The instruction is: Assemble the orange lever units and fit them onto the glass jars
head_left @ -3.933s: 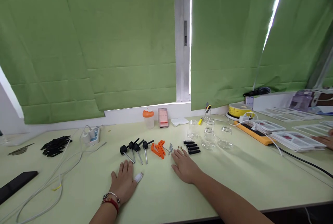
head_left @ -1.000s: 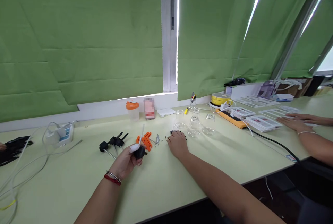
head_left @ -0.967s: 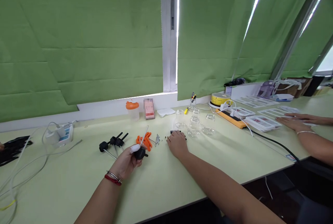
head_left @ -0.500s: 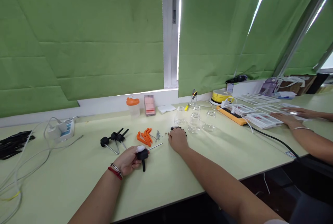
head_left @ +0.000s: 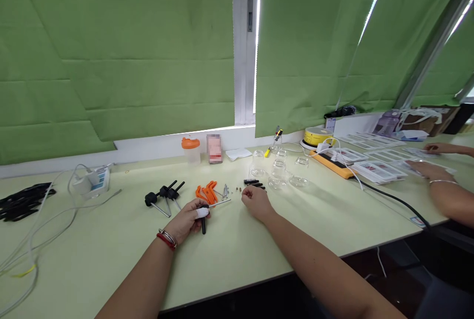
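Observation:
My left hand (head_left: 192,218) is closed around a black plastic part with a stubby handle (head_left: 203,226). A thin metal rod (head_left: 221,203) juts from it to the right. White tape wraps one of that hand's fingers. To the right, my right hand (head_left: 256,202) is closed just in front of several small black pieces (head_left: 253,181); whatever its fingertips hold is hidden. Similar black parts with rods (head_left: 165,193) lie left of my left hand. Orange plastic pieces (head_left: 207,193), metal screws (head_left: 225,191) and tiny brownish bits (head_left: 239,189) lie between and beyond my hands.
Upturned clear glasses (head_left: 278,173) stand beyond my right hand. An orange-lidded cup (head_left: 191,151) is by the wall. Cables and a power strip (head_left: 98,183) lie left; an orange power strip (head_left: 331,165) sits right. Another person's hands (head_left: 425,168) rest on printed sheets.
My right hand has drawn back toward me from the black pieces, uncovering them, its fingers now bunched. My left hand has turned the black part slightly, with the rod still pointing right.

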`<state>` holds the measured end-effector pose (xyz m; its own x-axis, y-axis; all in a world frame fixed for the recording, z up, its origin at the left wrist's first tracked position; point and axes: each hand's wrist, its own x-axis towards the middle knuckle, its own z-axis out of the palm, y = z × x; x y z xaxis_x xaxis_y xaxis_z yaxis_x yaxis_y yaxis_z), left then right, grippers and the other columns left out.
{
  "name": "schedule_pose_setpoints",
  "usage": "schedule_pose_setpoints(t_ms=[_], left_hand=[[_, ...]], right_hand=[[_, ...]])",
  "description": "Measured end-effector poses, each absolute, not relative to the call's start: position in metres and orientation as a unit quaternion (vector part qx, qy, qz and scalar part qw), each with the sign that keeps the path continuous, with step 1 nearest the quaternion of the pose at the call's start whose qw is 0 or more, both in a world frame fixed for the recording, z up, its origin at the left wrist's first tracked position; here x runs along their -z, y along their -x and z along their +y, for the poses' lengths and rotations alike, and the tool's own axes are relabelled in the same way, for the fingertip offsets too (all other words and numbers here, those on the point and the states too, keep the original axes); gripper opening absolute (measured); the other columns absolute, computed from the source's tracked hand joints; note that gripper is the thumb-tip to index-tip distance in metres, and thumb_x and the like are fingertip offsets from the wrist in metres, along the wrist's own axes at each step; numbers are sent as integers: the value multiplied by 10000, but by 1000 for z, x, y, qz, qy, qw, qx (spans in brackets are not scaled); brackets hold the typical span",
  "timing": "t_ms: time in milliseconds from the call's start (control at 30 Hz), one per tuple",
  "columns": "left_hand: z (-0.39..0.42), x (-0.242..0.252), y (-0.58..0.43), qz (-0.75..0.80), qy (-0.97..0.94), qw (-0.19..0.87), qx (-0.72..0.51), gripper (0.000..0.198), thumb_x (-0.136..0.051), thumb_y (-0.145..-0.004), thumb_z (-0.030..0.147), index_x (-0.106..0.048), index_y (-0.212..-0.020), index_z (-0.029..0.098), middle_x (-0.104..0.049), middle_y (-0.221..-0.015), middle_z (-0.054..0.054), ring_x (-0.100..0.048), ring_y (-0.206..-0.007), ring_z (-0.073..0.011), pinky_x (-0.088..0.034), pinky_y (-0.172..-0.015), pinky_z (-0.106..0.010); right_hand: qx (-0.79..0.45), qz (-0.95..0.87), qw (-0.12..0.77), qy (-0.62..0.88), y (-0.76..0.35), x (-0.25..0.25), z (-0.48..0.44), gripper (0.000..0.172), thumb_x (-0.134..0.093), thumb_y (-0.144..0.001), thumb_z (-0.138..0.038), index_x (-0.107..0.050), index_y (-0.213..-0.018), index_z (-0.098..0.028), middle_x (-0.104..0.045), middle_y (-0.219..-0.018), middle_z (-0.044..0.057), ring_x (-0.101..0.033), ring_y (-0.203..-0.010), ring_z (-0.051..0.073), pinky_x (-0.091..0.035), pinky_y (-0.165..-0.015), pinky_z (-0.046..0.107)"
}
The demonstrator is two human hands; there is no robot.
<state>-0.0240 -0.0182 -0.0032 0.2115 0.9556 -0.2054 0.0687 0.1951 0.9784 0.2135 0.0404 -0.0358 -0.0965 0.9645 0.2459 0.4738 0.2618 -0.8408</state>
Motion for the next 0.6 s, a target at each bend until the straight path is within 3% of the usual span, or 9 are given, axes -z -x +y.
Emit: schedule_pose_setpoints(t_ms=[200,600], left_hand=[[-17,4,25,467,-518,595,-399,310,-643,-717,348,-545,-960,182,-609,-796,-35,-440,-477,-75,-322,-399,-191],[-17,5,25,452,-539,589,-398,367,-631,-730,407,-595,-1011,173,-594,-785,-32,-500,-527,-108,-398,-466,-240]], right_hand=[[-496,-594,424,471,-209,39,40,105,-549,-653,-179,-575,-754,-165,-602,-597,-1,-478,-435,88,-359,-391,201],[-630,-490,448,404,-214,35,39,180,-708,-625,-194,-583,-740,-135,-657,-671,43,-558,-513,88,-423,-433,196]])
